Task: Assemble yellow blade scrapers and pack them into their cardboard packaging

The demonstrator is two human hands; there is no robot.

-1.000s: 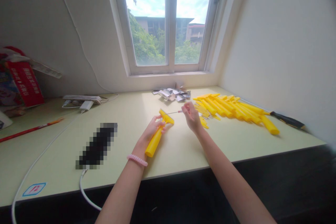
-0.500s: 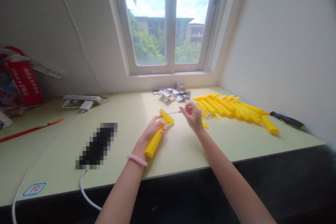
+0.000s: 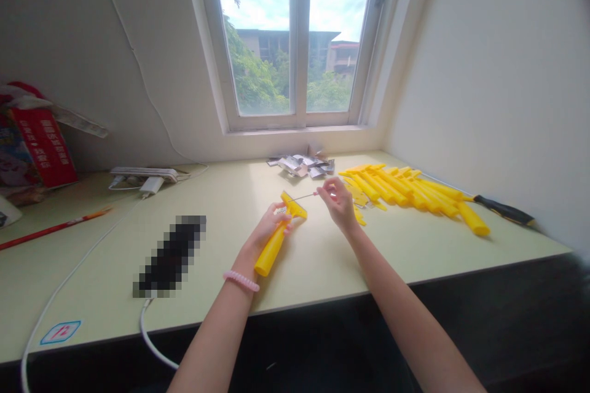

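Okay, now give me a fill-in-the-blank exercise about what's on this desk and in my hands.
The right hand points a thin-shafted tool at the head of a ____ T-shaped tool in the left hand. The coiled wristband is ____. The red stick lies on the picture's ____ side.

yellow; pink; left

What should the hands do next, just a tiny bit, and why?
Probably keep the left hand steady and let the right hand turn the thin screwdriver a little, because its shaft reaches the head of the yellow scraper that the left hand grips.
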